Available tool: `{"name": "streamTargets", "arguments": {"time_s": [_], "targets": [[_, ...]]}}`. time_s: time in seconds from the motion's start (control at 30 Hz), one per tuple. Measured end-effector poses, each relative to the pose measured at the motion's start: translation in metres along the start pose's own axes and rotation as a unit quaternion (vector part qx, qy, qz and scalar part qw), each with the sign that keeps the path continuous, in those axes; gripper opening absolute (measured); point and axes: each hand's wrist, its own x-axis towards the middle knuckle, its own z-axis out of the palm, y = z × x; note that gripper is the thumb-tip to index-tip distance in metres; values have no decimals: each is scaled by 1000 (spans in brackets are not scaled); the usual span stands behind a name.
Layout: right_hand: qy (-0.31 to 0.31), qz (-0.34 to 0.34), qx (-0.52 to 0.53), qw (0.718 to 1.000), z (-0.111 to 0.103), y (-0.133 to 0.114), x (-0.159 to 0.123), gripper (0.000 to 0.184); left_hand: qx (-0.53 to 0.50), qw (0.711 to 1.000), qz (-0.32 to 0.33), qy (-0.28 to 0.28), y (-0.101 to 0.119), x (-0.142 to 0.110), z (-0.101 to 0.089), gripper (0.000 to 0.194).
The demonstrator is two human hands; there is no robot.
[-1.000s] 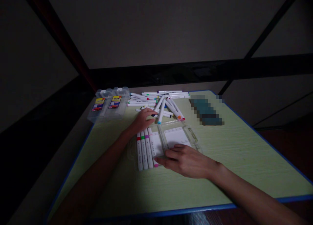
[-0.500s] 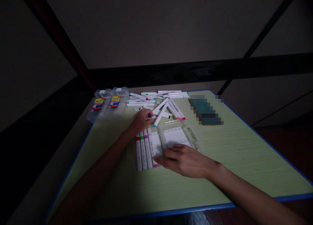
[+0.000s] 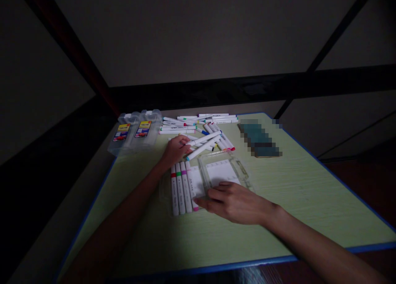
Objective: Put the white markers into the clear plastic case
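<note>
At the near side of the loose pile, my left hand [image 3: 175, 151] is closed, thumb and fingers pinching the end of a white marker [image 3: 204, 138]. Another marker [image 3: 202, 149] with a light-blue end slants just below it. My right hand [image 3: 227, 202] rests with curled fingers on a clear plastic marker case [image 3: 246, 174] lying open on the table. Its foremost fingertip touches a pink-ended marker [image 3: 191, 187] inside. Beside that one, markers with red, green and purple bands [image 3: 182, 193] lie in a row in the case's left half. White paper [image 3: 221, 171] shows under the clear plastic.
Several white markers [image 3: 185, 128] with coloured ends are heaped at the back of the green table [image 3: 297, 210]. Two clear cases [image 3: 145, 140] with yellow-and-blue labels stand at the back left. A blurred-out flat rectangular thing [image 3: 260, 139] lies at the right.
My left hand has shifted slightly left, and the markers at its fingers have turned and slid. A blue-ended marker now shows farther back. My right hand keeps its place on the case.
</note>
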Motion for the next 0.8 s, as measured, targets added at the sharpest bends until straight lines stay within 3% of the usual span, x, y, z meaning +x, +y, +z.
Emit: {"name": "streamTargets", "arguments": {"time_s": [0.3, 0.43, 0.8], "targets": [[-6, 5, -1, 1000, -1, -1, 0, 30, 13, 999, 18, -50, 6, -4, -2, 13], [-7, 4, -1, 1000, -1, 0, 0, 30, -28, 998, -15, -61, 7, -4, 0, 14], [-5, 4, -6, 1000, -2, 0, 0, 30, -29, 999, -19, 29, 3, -1, -2, 16]]}}
